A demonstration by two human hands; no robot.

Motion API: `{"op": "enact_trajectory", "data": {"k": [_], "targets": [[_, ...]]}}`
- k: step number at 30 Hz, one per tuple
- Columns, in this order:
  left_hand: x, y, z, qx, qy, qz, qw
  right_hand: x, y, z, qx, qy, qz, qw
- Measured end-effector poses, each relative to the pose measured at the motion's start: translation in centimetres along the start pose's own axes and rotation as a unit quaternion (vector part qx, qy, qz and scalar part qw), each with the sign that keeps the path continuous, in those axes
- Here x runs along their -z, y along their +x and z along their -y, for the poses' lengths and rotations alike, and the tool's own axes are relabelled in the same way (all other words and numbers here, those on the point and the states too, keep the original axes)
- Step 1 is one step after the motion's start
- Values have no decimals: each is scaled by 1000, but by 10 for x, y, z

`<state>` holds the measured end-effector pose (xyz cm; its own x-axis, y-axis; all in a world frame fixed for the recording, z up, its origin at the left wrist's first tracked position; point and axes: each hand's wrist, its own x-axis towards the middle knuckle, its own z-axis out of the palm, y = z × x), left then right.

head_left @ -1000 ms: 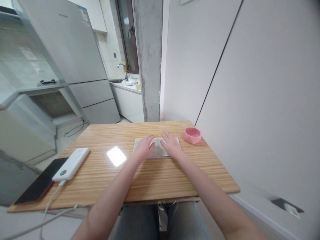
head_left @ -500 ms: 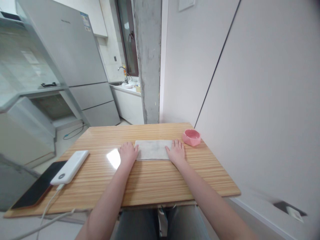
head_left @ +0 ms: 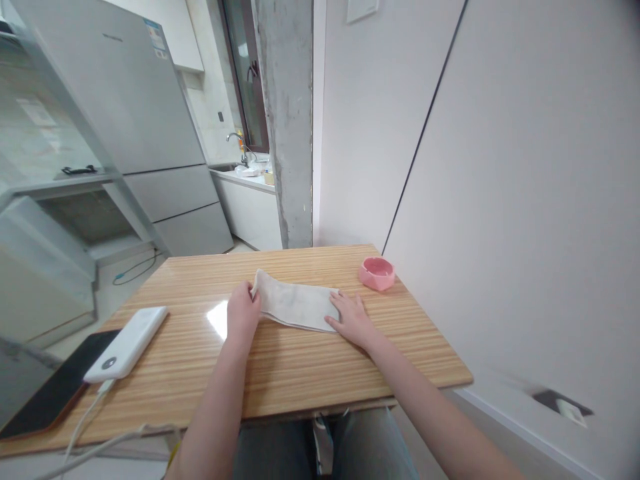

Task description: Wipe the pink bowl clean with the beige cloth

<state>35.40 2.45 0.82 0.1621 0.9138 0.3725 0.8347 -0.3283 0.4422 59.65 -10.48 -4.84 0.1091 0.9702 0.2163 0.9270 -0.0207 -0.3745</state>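
Observation:
A folded pale grey cloth lies across the middle of the wooden table, its left end raised off the surface. My left hand grips that raised end, fingers closed around the cloth's edge. My right hand rests on the cloth's right end, fingers spread and flat. Beyond my right hand sits a pink faceted bowl, apart from it.
The wooden table reaches a wall on the right. On its left side a white power bank with a cable overlaps a dark flat tablet-like slab. A fridge and a sink counter stand behind.
My left hand has closed on the cloth's left end and lifted it, so the cloth now slants and bends. My right hand stays on the right end. The view has shifted slightly.

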Motion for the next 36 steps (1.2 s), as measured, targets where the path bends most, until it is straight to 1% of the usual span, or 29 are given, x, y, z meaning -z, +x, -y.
{"op": "enact_trajectory", "data": {"k": [1, 2, 3, 5, 6, 7, 9, 11, 13, 17, 20, 23, 25, 27, 29, 30, 31, 33, 34, 36], "targets": [[1, -1, -11, -38, -26, -26, 999, -1, 0, 2, 7, 19, -5, 1000], [0, -3, -24, -84, -52, -31, 995, -2, 1, 4, 4, 37, -13, 999], [-3, -7, -38, -144, -78, -5, 986, -3, 2, 5, -4, 53, -26, 998], [-17, -19, -64, -252, -112, 93, 957, -4, 5, 3, -25, 78, -55, 995], [-26, -26, -74, -294, -106, 138, 940, -3, 6, 2, -33, 85, -69, 993], [-35, -33, -81, -319, -94, 172, 927, -3, 6, -1, -38, 91, -79, 992], [-50, -46, -89, -347, -72, 222, 908, -1, 6, -4, -48, 96, -88, 990], [-59, -54, -90, -355, -62, 243, 901, -1, 6, -6, -58, 98, -91, 989], [-61, -57, -88, -358, -72, 239, 900, -1, 7, -6, -56, 100, -94, 989], [-57, -58, -87, -372, -117, 203, 898, -5, 8, -6, -45, 113, -95, 988], [-57, -61, -89, -373, -123, 218, 893, -8, 8, -10, -45, 127, -105, 985], [-53, -61, -89, -379, -147, 238, 882, -7, 9, -15, -32, 147, -141, 978], [-45, -55, -84, -364, -186, 208, 889, -3, 10, -12, -15, 144, -176, 974], [-37, -45, -75, -303, -223, 138, 916, 1, 14, 1, 8, 128, -191, 973], [-33, -33, -64, -209, -240, 63, 946, 1, 21, 25, 24, 114, -172, 978], [-34, -28, -59, -165, -242, 39, 955, -1, 25, 39, 23, 110, -147, 983], [-36, -24, -54, -125, -246, 21, 961, -5, 29, 54, 5, 105, -124, 987], [-43, -19, -47, -75, -255, 15, 964, -17, 35, 80, -40, 78, -86, 992], [-47, -18, -45, -67, -257, 24, 964, -23, 35, 90, -61, 59, -70, 994], [-54, -19, -44, -83, -258, 55, 961, -32, 30, 98, -89, 27, -47, 995]]}}
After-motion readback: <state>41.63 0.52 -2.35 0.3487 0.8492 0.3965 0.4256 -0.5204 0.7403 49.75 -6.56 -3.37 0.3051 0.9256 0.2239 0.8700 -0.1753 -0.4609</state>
